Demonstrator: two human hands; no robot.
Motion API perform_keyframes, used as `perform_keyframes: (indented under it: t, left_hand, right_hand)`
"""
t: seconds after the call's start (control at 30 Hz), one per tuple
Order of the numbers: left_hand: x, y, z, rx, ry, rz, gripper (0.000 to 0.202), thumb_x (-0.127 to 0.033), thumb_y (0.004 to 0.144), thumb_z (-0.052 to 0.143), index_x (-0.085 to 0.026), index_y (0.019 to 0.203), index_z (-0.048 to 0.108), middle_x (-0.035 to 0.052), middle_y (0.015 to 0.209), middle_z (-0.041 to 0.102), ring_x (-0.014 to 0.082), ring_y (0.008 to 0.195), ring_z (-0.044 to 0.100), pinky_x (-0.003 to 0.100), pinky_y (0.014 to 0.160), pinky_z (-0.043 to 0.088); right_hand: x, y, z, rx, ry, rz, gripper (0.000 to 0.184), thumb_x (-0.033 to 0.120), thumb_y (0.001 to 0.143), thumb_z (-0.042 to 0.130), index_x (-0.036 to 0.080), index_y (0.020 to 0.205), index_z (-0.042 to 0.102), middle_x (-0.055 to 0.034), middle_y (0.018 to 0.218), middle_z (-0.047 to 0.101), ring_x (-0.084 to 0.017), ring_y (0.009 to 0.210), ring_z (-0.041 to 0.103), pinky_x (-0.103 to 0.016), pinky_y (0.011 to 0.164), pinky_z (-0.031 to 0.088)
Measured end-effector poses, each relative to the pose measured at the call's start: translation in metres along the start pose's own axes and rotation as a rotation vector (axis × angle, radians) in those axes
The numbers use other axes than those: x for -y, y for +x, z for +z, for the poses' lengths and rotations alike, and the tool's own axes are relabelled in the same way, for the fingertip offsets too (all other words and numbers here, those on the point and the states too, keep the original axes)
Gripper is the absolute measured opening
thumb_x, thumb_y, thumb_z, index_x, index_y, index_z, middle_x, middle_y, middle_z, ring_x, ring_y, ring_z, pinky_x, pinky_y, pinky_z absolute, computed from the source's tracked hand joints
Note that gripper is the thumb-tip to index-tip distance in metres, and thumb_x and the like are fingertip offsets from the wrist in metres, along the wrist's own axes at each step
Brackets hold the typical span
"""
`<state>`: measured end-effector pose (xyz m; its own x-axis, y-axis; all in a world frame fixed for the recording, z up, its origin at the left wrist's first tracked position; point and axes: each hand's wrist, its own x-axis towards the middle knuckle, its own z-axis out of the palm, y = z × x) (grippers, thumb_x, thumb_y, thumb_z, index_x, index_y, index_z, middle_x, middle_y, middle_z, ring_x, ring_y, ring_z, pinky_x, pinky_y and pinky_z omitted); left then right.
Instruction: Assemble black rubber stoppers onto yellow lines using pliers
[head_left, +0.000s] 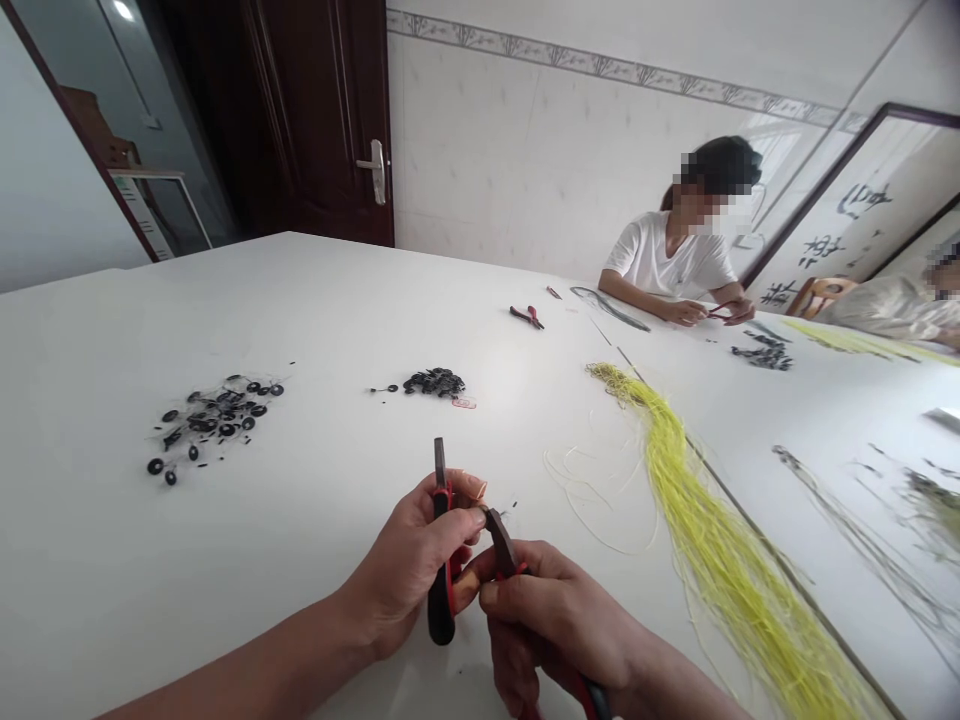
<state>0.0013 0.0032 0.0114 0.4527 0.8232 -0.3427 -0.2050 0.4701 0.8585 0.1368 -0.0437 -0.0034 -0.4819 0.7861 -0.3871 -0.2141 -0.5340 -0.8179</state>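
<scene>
Left of the yellow strands, my left hand grips the first pliers, my right hand the second pliers.
Over the camera I see the second pliers' tip at the left fingertips, but cannot tell what is pinched there; on the bench, a dark pile lies left of the strands' far end, black discs farther left.

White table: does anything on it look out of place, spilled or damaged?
Mildly untidy only: loose pale strands curl beside the yellow bundle, and one black disc lies apart, left of the compact dark pile. No damage shows.
</scene>
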Motion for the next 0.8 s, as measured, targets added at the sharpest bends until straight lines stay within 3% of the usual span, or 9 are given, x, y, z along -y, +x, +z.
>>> perform_keyframes:
  t: [0.1, 0.2, 0.33, 0.47, 0.63, 0.73, 0.8]
  left_hand:
    - [0.001, 0.0, -0.002, 0.034, -0.022, 0.031, 0.011, -0.025, 0.075, 0.055, -0.024, 0.085, 0.053, -0.0055, 0.067, 0.05, 0.0047, 0.042, 0.04, 0.023, 0.049, 0.035]
    - [0.0, 0.002, -0.005, 0.01, 0.003, 0.037, 0.008, -0.029, 0.078, 0.053, -0.025, 0.085, 0.053, -0.0025, 0.079, 0.052, 0.0092, 0.061, 0.048, 0.027, 0.065, 0.039]
    - [-0.002, 0.003, -0.008, -0.021, 0.041, -0.007, 0.012, -0.035, 0.078, 0.052, -0.025, 0.084, 0.052, -0.0005, 0.085, 0.052, 0.014, 0.077, 0.047, 0.028, 0.069, 0.038]
    - [-0.002, 0.003, -0.008, 0.017, 0.013, -0.05, 0.015, -0.038, 0.079, 0.05, -0.023, 0.074, 0.048, -0.0038, 0.068, 0.043, 0.0113, 0.064, 0.041, 0.026, 0.065, 0.036]
    - [0.003, 0.0, -0.004, 0.168, 0.094, -0.067, 0.019, -0.032, 0.08, 0.046, -0.022, 0.065, 0.04, -0.008, 0.049, 0.024, 0.0094, 0.047, 0.021, 0.024, 0.048, 0.024]
    - [0.005, -0.004, 0.0, 0.231, 0.321, -0.045, 0.017, -0.023, 0.077, 0.048, -0.02, 0.061, 0.042, -0.0074, 0.047, 0.03, 0.0092, 0.047, 0.025, 0.024, 0.048, 0.023]
    - [0.006, -0.005, 0.002, 0.21, 0.391, 0.015, 0.018, -0.02, 0.075, 0.05, -0.019, 0.059, 0.042, -0.0064, 0.05, 0.035, 0.0092, 0.049, 0.028, 0.024, 0.049, 0.024]
  right_hand:
    - [0.005, 0.0, -0.001, -0.039, 0.016, -0.056, 0.02, 0.02, 0.07, 0.044, 0.013, 0.084, 0.057, 0.0044, 0.037, 0.049, -0.01, 0.032, 0.046, -0.021, 0.035, 0.041]
    - [0.012, 0.001, -0.007, -0.117, -0.017, -0.148, 0.022, 0.02, 0.072, 0.043, 0.012, 0.085, 0.058, 0.0038, 0.036, 0.05, -0.01, 0.031, 0.047, -0.02, 0.036, 0.038]
    - [0.018, 0.004, -0.015, -0.239, -0.048, -0.243, 0.02, 0.021, 0.072, 0.044, 0.013, 0.083, 0.058, 0.0054, 0.037, 0.047, -0.009, 0.033, 0.046, -0.019, 0.036, 0.035]
    - [0.017, 0.007, -0.021, -0.297, -0.062, -0.285, 0.02, 0.021, 0.074, 0.042, 0.014, 0.086, 0.057, 0.0065, 0.039, 0.046, -0.009, 0.034, 0.045, -0.021, 0.04, 0.039]
    - [0.016, 0.007, -0.021, -0.338, -0.087, -0.276, 0.021, 0.022, 0.074, 0.042, 0.013, 0.087, 0.056, 0.0066, 0.041, 0.046, -0.008, 0.035, 0.045, -0.02, 0.039, 0.038]
    - [0.017, 0.006, -0.02, -0.355, -0.119, -0.261, 0.02, 0.022, 0.075, 0.042, 0.013, 0.087, 0.055, 0.0065, 0.042, 0.046, -0.008, 0.036, 0.046, -0.019, 0.037, 0.037]
    - [0.016, 0.006, -0.019, -0.347, -0.17, -0.245, 0.022, 0.022, 0.075, 0.041, 0.013, 0.088, 0.055, 0.0058, 0.042, 0.048, -0.009, 0.035, 0.046, -0.019, 0.035, 0.035]
